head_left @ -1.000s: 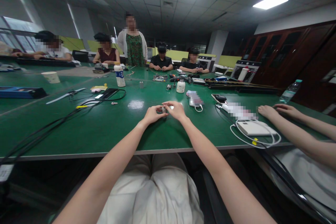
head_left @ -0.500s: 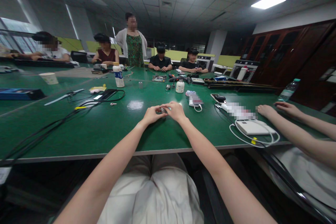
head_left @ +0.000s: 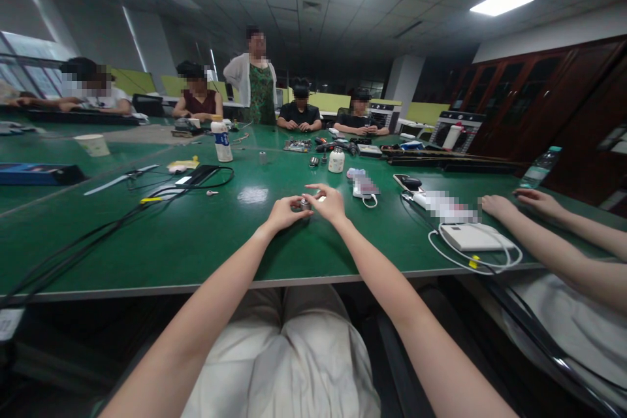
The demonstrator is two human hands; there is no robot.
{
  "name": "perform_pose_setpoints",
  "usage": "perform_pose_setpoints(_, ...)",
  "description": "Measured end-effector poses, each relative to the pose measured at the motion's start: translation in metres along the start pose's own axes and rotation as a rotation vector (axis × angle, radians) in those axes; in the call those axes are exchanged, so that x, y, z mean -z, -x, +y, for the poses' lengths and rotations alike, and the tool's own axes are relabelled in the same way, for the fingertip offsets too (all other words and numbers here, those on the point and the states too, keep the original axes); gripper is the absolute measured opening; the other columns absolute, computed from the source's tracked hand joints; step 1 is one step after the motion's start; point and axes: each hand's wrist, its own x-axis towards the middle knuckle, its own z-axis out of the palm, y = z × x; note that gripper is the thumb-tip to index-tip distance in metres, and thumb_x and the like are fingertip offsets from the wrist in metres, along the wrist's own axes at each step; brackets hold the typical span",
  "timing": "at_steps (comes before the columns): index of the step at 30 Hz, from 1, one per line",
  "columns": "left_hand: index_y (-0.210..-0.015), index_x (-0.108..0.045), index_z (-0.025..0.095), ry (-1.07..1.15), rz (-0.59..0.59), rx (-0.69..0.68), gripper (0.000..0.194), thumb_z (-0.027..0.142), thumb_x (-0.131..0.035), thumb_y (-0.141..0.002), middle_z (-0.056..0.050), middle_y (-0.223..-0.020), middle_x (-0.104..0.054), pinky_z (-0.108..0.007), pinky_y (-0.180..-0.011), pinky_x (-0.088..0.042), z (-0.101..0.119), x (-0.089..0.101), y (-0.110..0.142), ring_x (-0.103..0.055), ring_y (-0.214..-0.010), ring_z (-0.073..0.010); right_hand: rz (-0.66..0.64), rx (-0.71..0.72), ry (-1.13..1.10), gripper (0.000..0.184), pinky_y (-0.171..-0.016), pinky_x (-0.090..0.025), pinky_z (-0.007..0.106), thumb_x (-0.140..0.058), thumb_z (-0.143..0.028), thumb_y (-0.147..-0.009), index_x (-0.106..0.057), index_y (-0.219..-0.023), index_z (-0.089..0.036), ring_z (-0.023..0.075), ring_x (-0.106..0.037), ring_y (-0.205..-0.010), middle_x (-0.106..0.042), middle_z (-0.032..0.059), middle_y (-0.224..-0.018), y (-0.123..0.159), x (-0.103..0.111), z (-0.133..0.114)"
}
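My left hand [head_left: 283,213] and my right hand [head_left: 328,202] meet over the green table [head_left: 206,235], both arms stretched far forward. Between their fingertips sits a small silvery metal part [head_left: 304,204]. The left hand's fingers curl round it from the left. The right hand pinches it with thumb and forefinger while its other fingers lift and spread upward. The part is too small to make out further.
A neighbour's two hands [head_left: 519,204] rest on the table at right, near a white box with a coiled cable [head_left: 474,238]. Black cables [head_left: 147,199], a white bottle [head_left: 223,142], a paper cup [head_left: 93,144] and small parts lie farther off. Several people sit or stand at the far side.
My right hand's outer fingers have lifted and spread while the pinch stays on the part. The standing person at the far side has shifted slightly right.
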Motion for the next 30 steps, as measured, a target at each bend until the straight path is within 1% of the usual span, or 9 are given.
perform_pose_setpoints(4, -0.107, -0.074, 0.019, 0.033, -0.003, 0.009, 0.055, 0.052, -0.079, -0.064, -0.009, -0.096, -0.078, -0.037, -0.086, -0.055, 0.000, -0.001, 0.000, -0.072, -0.091, -0.0273, 0.098, -0.158, -0.153, 0.036, -0.069, -0.053, 0.025, -0.056, -0.051, -0.092, -0.072, -0.106, -0.021, 0.0180, -0.072, -0.066, -0.067, -0.0022, -0.058, -0.003, 0.000, 0.002)
perform_pose_setpoints(7, -0.107, -0.074, 0.019, 0.028, -0.006, 0.011, 0.054, 0.052, -0.079, -0.064, -0.008, -0.094, -0.078, -0.036, -0.085, -0.056, 0.000, -0.001, -0.001, -0.072, -0.090, -0.0265, 0.076, -0.116, -0.214, 0.033, -0.084, -0.055, 0.029, -0.057, -0.047, -0.093, -0.069, -0.113, -0.023, 0.0195, -0.074, -0.086, -0.076, 0.0008, -0.080, -0.004, -0.003, 0.007)
perform_pose_setpoints(10, -0.110, -0.074, 0.019, 0.021, -0.009, 0.013, 0.056, 0.052, -0.078, -0.065, -0.008, -0.094, -0.078, -0.037, -0.085, -0.056, 0.000, -0.001, -0.001, -0.072, -0.089, -0.0266, -0.059, -0.032, -0.253, 0.034, -0.101, -0.050, 0.033, -0.060, -0.041, -0.093, -0.065, -0.124, -0.028, 0.0196, -0.068, -0.112, -0.076, 0.0015, -0.107, -0.004, -0.010, 0.010)
perform_pose_setpoints(12, -0.111, -0.073, 0.018, 0.017, -0.018, 0.007, 0.057, 0.052, -0.077, -0.066, -0.009, -0.094, -0.078, -0.037, -0.086, -0.055, -0.001, 0.000, -0.002, -0.072, -0.090, -0.0272, -0.143, -0.012, -0.280, 0.036, -0.103, -0.049, 0.033, -0.059, -0.041, -0.094, -0.062, -0.129, -0.029, 0.0191, -0.066, -0.116, -0.075, 0.0013, -0.111, -0.003, -0.013, 0.010)
perform_pose_setpoints(15, -0.111, -0.073, 0.017, 0.021, -0.020, 0.001, 0.058, 0.053, -0.077, -0.065, -0.009, -0.096, -0.078, -0.037, -0.086, -0.055, -0.001, 0.000, -0.001, -0.072, -0.091, -0.0279, -0.142, -0.042, -0.312, 0.036, -0.097, -0.051, 0.031, -0.054, -0.044, -0.097, -0.063, -0.127, -0.027, 0.0192, -0.070, -0.109, -0.077, 0.0025, -0.102, -0.003, -0.013, 0.010)
perform_pose_setpoints(19, -0.107, -0.074, 0.018, 0.023, -0.002, 0.000, 0.056, 0.054, -0.078, -0.064, -0.009, -0.096, -0.078, -0.037, -0.085, -0.055, -0.001, -0.001, -0.001, -0.072, -0.091, -0.0274, 0.013, -0.151, -0.263, 0.038, -0.082, -0.054, 0.026, -0.045, -0.049, -0.099, -0.068, -0.112, -0.021, 0.0189, -0.076, -0.083, -0.074, 0.0017, -0.069, -0.005, -0.005, 0.010)
perform_pose_setpoints(21, -0.106, -0.075, 0.019, 0.026, -0.001, -0.003, 0.055, 0.054, -0.078, -0.065, -0.009, -0.097, -0.078, -0.036, -0.085, -0.055, -0.001, -0.002, 0.000, -0.072, -0.091, -0.0268, 0.064, -0.170, -0.248, 0.038, -0.078, -0.055, 0.026, -0.046, -0.050, -0.098, -0.067, -0.110, -0.020, 0.0184, -0.075, -0.074, -0.073, 0.0011, -0.065, -0.006, -0.002, 0.011)
perform_pose_setpoints(26, -0.106, -0.075, 0.017, 0.024, 0.000, 0.001, 0.053, 0.051, -0.079, -0.065, -0.009, -0.093, -0.078, -0.036, -0.082, -0.056, 0.000, 0.000, 0.000, -0.072, -0.088, -0.0271, 0.000, -0.040, -0.267, 0.038, -0.094, -0.052, 0.031, -0.070, -0.033, -0.085, -0.062, -0.121, -0.024, 0.0181, -0.073, -0.095, -0.078, 0.0011, -0.092, -0.002, -0.010, 0.011)
perform_pose_setpoints(30, -0.107, -0.075, 0.016, 0.009, -0.009, -0.001, 0.053, 0.049, -0.078, -0.066, -0.009, -0.093, -0.078, -0.035, -0.081, -0.056, 0.002, 0.001, 0.000, -0.072, -0.089, -0.0276, -0.054, 0.016, -0.287, 0.045, -0.104, -0.048, 0.035, -0.071, -0.019, -0.082, -0.060, -0.125, -0.026, 0.0178, -0.072, -0.103, -0.078, -0.0004, -0.091, -0.001, -0.018, 0.010)
